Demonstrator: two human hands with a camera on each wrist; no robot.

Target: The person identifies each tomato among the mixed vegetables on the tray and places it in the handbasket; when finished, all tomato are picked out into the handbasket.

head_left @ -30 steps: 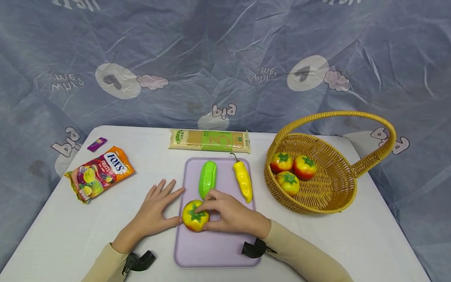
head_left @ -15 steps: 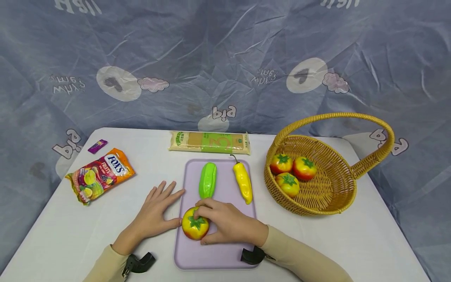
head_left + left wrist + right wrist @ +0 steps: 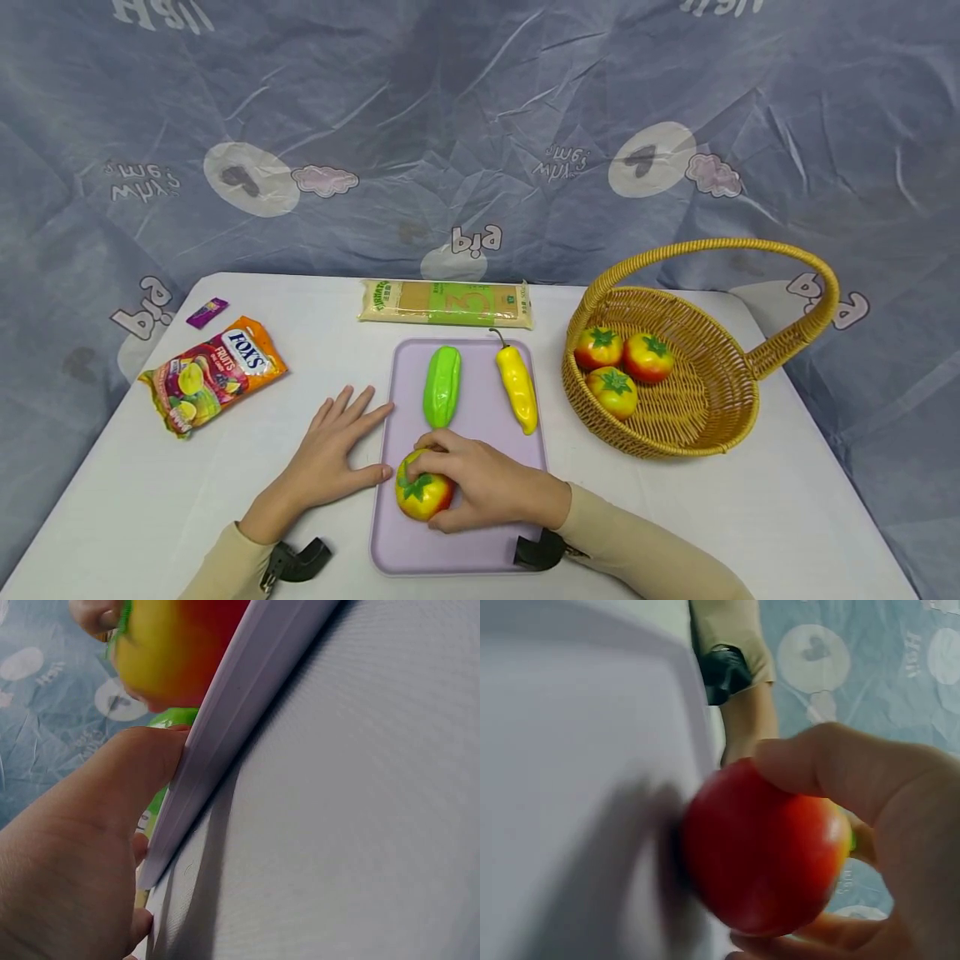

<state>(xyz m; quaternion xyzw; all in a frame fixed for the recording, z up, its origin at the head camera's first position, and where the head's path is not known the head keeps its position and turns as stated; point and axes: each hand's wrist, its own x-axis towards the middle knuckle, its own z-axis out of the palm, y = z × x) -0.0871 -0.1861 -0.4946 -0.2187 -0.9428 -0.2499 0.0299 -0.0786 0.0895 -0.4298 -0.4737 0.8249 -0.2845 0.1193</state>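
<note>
My right hand (image 3: 491, 483) curls its fingers and thumb round a glossy yellow-and-red tomato (image 3: 422, 498) with a green star-shaped top. They are over the left middle of a lilac tray (image 3: 450, 550); whether the tomato touches the tray I cannot tell. Its red underside shows in the right wrist view, with the thumb (image 3: 802, 761) on its side. Spread at the tray's left rim, my left hand (image 3: 330, 454) has its thumb against that rim in the left wrist view. Farther back on the tray lie a ridged bright green vegetable (image 3: 442, 386) and a yellow chili pepper (image 3: 517, 387).
A wicker basket (image 3: 697, 417) with a tall handle stands at the right, holding three tomatoes (image 3: 615, 390). Behind the tray lies a pack of noodles (image 3: 446, 302). At the left are a candy bag (image 3: 217, 375) and a small purple packet (image 3: 207, 312).
My right hand has brought the tomato toward the near side of the tray and slightly right, tilting it. The left hand keeps its place.
</note>
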